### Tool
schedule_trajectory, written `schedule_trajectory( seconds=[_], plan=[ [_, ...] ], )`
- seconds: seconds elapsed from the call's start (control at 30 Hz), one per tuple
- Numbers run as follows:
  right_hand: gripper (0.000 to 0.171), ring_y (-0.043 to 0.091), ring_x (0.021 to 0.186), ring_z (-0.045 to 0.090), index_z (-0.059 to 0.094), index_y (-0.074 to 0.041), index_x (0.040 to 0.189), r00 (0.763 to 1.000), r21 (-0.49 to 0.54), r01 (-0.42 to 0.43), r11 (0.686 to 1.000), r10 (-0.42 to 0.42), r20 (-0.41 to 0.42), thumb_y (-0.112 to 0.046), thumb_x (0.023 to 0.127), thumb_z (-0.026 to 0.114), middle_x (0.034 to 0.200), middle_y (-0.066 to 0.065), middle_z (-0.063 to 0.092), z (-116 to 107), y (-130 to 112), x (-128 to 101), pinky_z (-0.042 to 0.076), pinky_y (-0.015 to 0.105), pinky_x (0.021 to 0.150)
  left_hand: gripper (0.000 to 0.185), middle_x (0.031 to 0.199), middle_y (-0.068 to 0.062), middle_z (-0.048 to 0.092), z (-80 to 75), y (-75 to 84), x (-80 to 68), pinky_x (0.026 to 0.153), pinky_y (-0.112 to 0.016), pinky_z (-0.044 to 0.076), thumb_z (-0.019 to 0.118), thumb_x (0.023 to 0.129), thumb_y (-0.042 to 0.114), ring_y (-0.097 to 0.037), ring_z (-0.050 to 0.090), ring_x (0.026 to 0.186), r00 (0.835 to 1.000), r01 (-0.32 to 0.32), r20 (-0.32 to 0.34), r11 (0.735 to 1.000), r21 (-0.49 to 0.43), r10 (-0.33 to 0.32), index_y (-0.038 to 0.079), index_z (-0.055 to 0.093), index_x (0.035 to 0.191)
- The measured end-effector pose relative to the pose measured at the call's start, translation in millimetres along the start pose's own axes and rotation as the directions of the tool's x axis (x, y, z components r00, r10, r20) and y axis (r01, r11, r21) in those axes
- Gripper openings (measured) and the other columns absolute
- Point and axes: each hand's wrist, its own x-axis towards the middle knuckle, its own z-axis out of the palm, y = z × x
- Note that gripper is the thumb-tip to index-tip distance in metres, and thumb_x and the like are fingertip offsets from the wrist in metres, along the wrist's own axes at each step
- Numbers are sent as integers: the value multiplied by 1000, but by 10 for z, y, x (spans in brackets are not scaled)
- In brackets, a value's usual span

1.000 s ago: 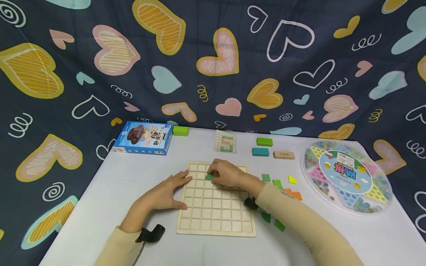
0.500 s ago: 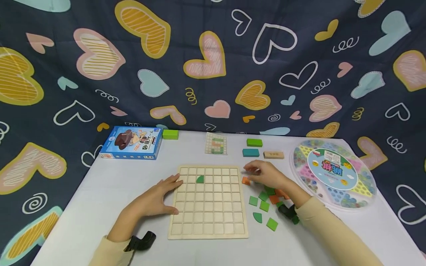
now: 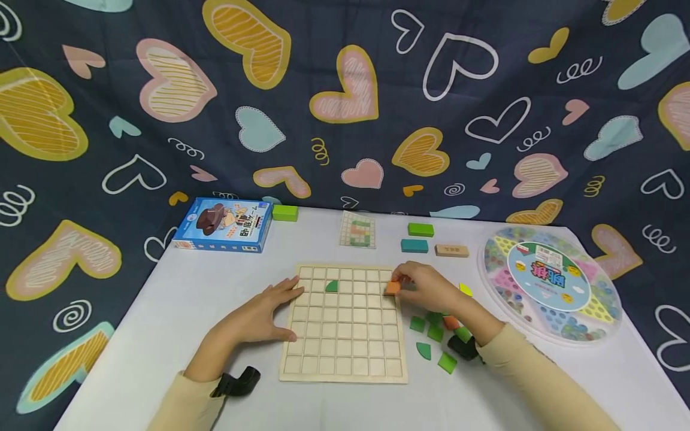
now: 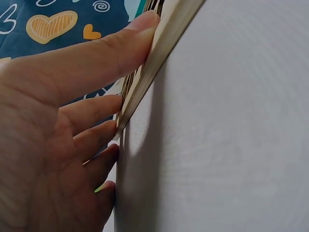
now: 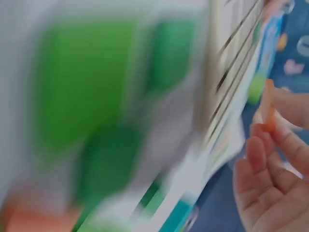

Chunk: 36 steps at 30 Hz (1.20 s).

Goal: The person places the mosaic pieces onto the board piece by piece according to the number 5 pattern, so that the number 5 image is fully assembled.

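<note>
A pale wooden grid board [image 3: 345, 330] lies flat on the white table. One dark green quarter-round tile [image 3: 332, 287] sits in a cell of its second row. My left hand [image 3: 259, 317] rests at the board's left edge, thumb and fingers spread; the left wrist view shows its thumb [image 4: 111, 55] touching the rim. Over the upper right edge of the board, my right hand [image 3: 428, 290] pinches an orange tile [image 3: 392, 288]. In the right wrist view that orange tile [image 5: 268, 108] shows edge-on between thumb and fingers.
Loose green tiles [image 3: 435, 333] and an orange tile [image 3: 450, 322] lie right of the board. Behind it are a pattern card [image 3: 358, 230], coloured blocks [image 3: 414, 246] and a blue box [image 3: 223, 225]. A round marble game [image 3: 550, 284] stands at right.
My right hand let go of the green quarter-round tile on the board, moved right to an orange tile, and now holds it over the board's edge. My left hand stays at the board.
</note>
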Motion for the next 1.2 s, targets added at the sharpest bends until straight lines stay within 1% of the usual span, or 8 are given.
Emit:
schedule_trajectory(
  seconds=[0.1, 0.23, 0.5, 0.67, 0.8, 0.97, 1.1, 1.2],
  plan=[
    [21, 13, 89, 58, 67, -12, 106, 996, 20, 91, 996, -91, 12, -18, 86, 70, 100, -2, 63, 90, -227, 122, 52, 28, 78, 93, 156, -11, 26, 18, 31, 82, 117, -54, 18, 84, 65, 41, -33, 22, 144, 1000, -13, 8, 1000, 4, 13, 7, 43, 142],
    [20, 11, 88, 59, 69, -12, 106, 987, -27, 158, 987, -157, 44, -21, 87, 68, 99, -2, 63, 286, -408, 327, 52, 25, 78, 93, 156, -10, 25, 93, 81, 186, 117, -53, 18, 84, 66, 42, -31, 21, 144, 999, -22, 27, 1000, -10, 22, 8, 43, 142],
    [20, 8, 84, 56, 70, -12, 104, 981, -170, 183, 968, -167, 100, -20, 86, 71, 97, -1, 63, 470, -423, 467, 52, 21, 76, 93, 157, -8, 24, 179, 139, 281, 118, -52, 17, 83, 66, 43, -30, 21, 145, 998, -40, 41, 999, -16, 40, 10, 43, 143],
    [32, 11, 93, 58, 66, -11, 114, 984, -89, 148, 985, -138, 111, -25, 86, 70, 106, 0, 62, 415, -390, 428, 52, 26, 84, 94, 157, -10, 24, 172, 102, 239, 117, -53, 17, 83, 65, 44, -32, 21, 144, 999, -39, 24, 999, -16, 40, 9, 43, 142],
    [34, 16, 99, 60, 63, -7, 118, 993, 14, 116, 993, -117, 13, -23, 88, 67, 109, 4, 63, 182, -221, 195, 52, 33, 87, 95, 157, -10, 24, 146, 51, 157, 117, -54, 17, 84, 64, 44, -33, 20, 144, 1000, -18, 9, 1000, -9, 18, 9, 43, 143],
    [29, 22, 96, 63, 64, -3, 113, 985, 100, 46, 994, -29, -167, -14, 87, 68, 106, 9, 66, -147, 263, -387, 54, 40, 85, 96, 157, -9, 24, 82, -5, 74, 116, -55, 17, 84, 63, 44, -33, 21, 144, 1000, -4, -16, 1000, -1, 4, 10, 43, 143],
    [28, 23, 95, 63, 65, -4, 113, 976, 116, -81, 990, 103, -191, -11, 86, 68, 106, 8, 67, -215, 613, -846, 55, 42, 84, 96, 157, -10, 25, 48, -33, 33, 116, -57, 17, 84, 63, 45, -34, 21, 144, 1000, 0, -15, 1000, -4, 0, 11, 44, 143],
    [29, 20, 97, 63, 66, -6, 113, 973, 81, -152, 985, 164, -164, -12, 85, 69, 107, 5, 68, -189, 764, -1044, 54, 42, 85, 95, 156, -11, 25, 35, -41, 22, 115, -58, 16, 84, 63, 44, -35, 20, 144, 1000, 0, -10, 1000, -12, 0, 11, 44, 142]
  ],
)
